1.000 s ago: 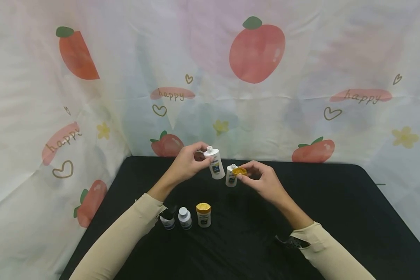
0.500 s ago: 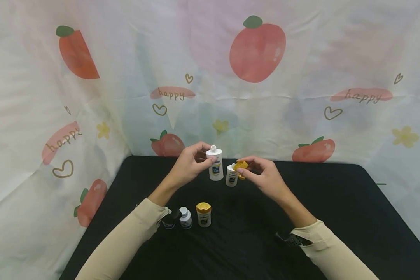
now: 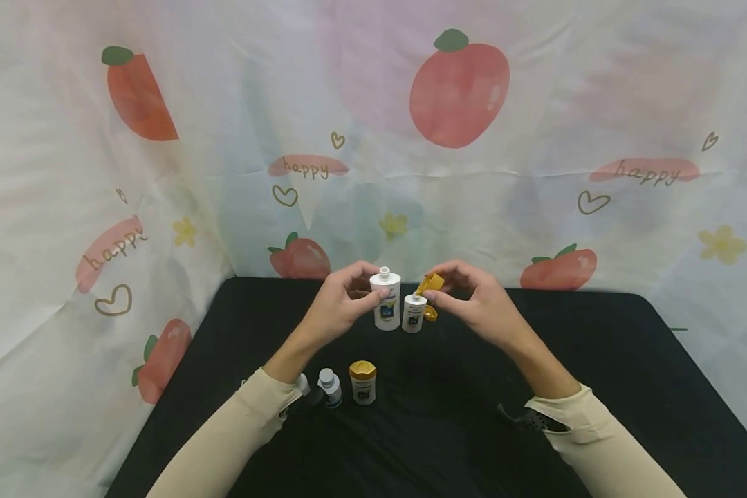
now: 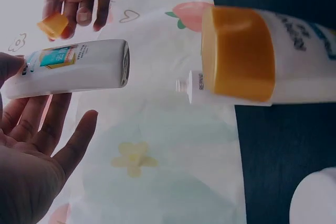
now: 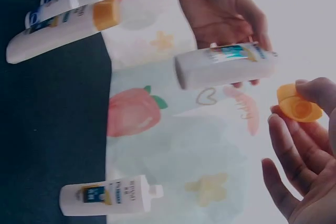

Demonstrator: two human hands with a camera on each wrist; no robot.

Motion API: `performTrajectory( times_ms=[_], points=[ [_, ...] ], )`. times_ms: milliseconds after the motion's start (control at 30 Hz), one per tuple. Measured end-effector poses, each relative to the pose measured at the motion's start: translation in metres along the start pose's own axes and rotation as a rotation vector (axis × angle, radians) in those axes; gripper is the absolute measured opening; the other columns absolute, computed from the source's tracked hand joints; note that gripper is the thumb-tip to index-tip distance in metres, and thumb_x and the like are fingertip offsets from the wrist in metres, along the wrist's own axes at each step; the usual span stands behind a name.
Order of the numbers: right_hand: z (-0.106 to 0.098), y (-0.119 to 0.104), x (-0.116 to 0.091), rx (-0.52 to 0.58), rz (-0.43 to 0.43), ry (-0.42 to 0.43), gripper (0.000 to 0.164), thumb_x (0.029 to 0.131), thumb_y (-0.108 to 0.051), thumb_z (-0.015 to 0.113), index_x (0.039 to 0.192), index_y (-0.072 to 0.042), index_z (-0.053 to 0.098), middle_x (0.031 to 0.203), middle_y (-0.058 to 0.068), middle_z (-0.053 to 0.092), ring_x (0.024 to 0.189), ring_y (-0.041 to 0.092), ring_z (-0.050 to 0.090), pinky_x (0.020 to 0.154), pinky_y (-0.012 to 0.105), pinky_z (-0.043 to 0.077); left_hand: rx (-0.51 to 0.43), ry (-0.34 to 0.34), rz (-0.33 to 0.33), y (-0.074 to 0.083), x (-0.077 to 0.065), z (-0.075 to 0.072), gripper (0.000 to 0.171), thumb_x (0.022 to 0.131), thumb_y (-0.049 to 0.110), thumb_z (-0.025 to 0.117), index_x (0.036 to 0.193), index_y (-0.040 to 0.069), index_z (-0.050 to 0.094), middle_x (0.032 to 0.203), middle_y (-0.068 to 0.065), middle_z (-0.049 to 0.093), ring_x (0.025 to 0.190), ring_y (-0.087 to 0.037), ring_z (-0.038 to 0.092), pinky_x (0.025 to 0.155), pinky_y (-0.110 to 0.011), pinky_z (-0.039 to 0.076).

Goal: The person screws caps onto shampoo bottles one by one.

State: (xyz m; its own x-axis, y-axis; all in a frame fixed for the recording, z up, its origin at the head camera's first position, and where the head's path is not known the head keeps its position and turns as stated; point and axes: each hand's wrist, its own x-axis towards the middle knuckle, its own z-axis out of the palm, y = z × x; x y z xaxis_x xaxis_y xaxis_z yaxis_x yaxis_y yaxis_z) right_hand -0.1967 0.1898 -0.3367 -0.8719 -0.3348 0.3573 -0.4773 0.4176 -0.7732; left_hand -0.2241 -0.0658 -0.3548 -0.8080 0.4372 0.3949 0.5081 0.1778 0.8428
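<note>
L hand grips white btl (uncapped), R hand pinches yellow cap.

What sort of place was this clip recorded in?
Probably a makeshift recording booth for tabletop handling. A creased, fruit-printed fabric backdrop hangs along the far and left sides of a black table, where a gold-capped white bottle stands beside a smaller white-capped bottle.

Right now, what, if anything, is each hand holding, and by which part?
The left hand holds a white flattened plastic bottle by its upper body; the right hand pinches a yellow plastic cap by its edge, between thumb and fingers.
</note>
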Motion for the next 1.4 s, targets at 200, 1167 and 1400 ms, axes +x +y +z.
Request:
performTrajectory(
  times_ms=[200,1167,1400],
  points=[
    [-0.006,0.002,0.003,-0.002,-0.106,-0.009,0.03,0.087,-0.02,0.071,0.116,-0.023,0.062,0.099,-0.005,0.064,0.086,0.013,0.062,0.075,0.027,0.051,-0.049,-0.01,-0.016,0.007,-0.006,0.005,0.024,0.091,0.02,0.067,0.112,0.012,0.061,0.105,-0.003,0.066,0.093,-0.015,0.066,0.084,-0.041,0.054],
    [-0.011,-0.035,0.014,-0.191,-0.412,-0.07,0.033,0.081,-0.015,0.078,0.112,-0.019,0.069,0.098,-0.012,0.066,0.083,0.003,0.059,0.073,0.021,0.05,-0.035,-0.063,0.02,0.049,-0.021,0.024,0.023,0.09,0.004,0.065,0.112,-0.001,0.06,0.101,-0.014,0.065,0.094,-0.026,0.064,0.089,-0.042,0.052],
    [-0.009,-0.038,0.016,-0.178,-0.429,-0.095,0.029,0.084,-0.018,0.075,0.112,-0.021,0.07,0.095,-0.014,0.064,0.084,0.002,0.058,0.072,0.021,0.049,0.005,-0.046,0.034,0.043,-0.018,0.026,0.025,0.089,0.005,0.066,0.113,0.0,0.061,0.099,-0.012,0.066,0.091,-0.023,0.064,0.088,-0.039,0.053]
  ],
)
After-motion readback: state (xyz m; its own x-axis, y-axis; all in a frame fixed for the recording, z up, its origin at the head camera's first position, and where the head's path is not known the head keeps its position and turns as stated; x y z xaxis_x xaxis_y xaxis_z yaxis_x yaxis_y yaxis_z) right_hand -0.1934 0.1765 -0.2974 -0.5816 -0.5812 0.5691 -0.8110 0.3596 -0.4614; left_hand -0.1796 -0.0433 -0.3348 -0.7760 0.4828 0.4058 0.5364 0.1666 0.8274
